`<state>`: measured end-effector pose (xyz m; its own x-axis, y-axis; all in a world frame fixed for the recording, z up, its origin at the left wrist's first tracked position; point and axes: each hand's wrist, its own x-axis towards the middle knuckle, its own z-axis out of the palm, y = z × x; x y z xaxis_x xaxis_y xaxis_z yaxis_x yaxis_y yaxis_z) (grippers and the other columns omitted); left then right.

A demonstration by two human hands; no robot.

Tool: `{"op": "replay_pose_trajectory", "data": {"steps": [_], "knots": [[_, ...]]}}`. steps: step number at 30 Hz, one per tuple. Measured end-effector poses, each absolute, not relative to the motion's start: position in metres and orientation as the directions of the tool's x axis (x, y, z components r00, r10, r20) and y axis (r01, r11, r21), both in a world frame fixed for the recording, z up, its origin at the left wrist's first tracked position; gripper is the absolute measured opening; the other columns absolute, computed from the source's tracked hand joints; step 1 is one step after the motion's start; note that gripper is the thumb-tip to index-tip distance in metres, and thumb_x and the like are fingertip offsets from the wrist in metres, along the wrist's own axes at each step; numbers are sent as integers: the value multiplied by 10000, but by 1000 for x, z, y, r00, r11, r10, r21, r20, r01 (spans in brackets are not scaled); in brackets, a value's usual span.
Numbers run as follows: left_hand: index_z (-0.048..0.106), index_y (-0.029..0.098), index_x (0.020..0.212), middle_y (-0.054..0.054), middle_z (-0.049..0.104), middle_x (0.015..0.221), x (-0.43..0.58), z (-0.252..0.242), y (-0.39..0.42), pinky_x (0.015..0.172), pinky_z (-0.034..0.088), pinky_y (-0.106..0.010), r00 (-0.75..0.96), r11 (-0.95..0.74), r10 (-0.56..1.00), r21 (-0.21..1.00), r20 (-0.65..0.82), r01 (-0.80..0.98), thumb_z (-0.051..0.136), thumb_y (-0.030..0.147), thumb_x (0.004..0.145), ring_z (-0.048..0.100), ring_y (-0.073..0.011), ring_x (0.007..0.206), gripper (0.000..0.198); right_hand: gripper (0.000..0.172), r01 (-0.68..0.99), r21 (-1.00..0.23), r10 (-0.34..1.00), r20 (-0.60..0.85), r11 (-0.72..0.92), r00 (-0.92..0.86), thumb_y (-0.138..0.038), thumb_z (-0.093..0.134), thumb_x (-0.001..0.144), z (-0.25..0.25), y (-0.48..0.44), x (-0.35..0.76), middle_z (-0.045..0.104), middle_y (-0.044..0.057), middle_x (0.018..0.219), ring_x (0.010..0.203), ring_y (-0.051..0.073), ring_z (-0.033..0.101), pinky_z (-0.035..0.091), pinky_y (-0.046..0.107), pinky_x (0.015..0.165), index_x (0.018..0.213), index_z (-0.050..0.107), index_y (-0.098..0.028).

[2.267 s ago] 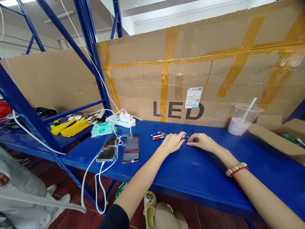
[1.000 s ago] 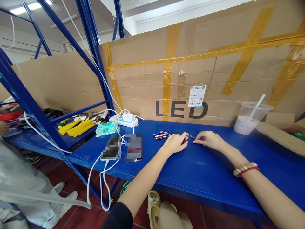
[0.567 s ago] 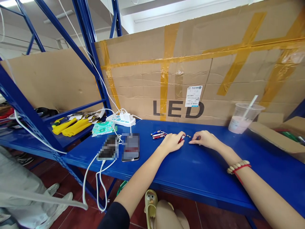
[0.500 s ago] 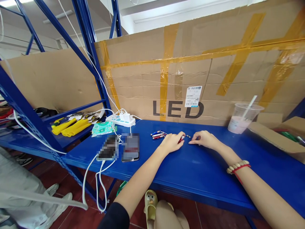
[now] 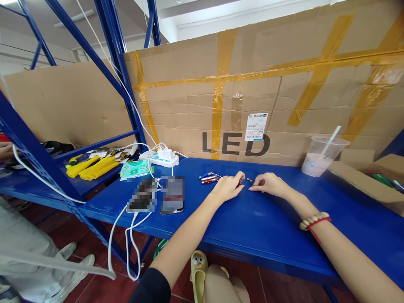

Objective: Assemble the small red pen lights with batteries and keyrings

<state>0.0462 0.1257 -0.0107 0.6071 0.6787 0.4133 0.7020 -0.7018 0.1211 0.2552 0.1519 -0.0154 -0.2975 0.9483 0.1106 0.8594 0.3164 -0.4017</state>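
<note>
My left hand (image 5: 229, 187) is closed around a small red metal tube (image 5: 240, 182) that looks like a mini flashlight. Most of the tube is hidden by my fingers. Just left of that hand lie several similar small tubes (image 5: 208, 179), blue and red with silver ends. My right hand (image 5: 268, 184) has thumb and fingertips pinched together close to the blue tabletop (image 5: 252, 227); what they hold, if anything, is too small to make out. Between my hands, a little farther back, sit small round silvery discs (image 5: 249, 179), like button cells.
Two phones (image 5: 172, 195) with white cables lie left, before a white power strip (image 5: 159, 158). Yellow-handled items (image 5: 97, 166) rest on the left shelf. A plastic cup (image 5: 322, 158) with straw and an open cardboard box (image 5: 369, 176) stand right. A taped cardboard panel (image 5: 189, 113) backs the table.
My right fingertips have shifted very slightly left. The red tube has turned or sunk in my left fingers, so less of it shows.
</note>
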Motion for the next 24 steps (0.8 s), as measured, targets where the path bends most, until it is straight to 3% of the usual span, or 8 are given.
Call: {"op": "replay_pose_trajectory", "data": {"steps": [11,16,24], "knots": [[363,187,1035,2,624,858,45,-13,130,615,421,-240,606,-695,684,110,407,710,455,283,855,611,-183,754,224,408,876,-381,955,91,296,-283,-605,581,616,-14,151,251,616,-6,600,540,113,553,370,201,510,651,628,-200],[370,185,1024,-2,626,871,46,-13,131,628,415,-237,606,-683,697,96,385,725,450,253,860,610,-179,781,195,316,871,-353,940,125,342,-319,-526,579,664,-10,147,248,645,-8,721,570,111,566,383,199,526,712,648,-221],[444,197,996,3,631,869,46,-11,128,697,411,-266,592,-669,698,73,404,740,476,425,824,597,-180,807,287,244,875,-276,914,205,398,-351,-427,492,774,-6,144,252,644,-13,819,500,85,547,384,204,507,760,645,-238]]}}
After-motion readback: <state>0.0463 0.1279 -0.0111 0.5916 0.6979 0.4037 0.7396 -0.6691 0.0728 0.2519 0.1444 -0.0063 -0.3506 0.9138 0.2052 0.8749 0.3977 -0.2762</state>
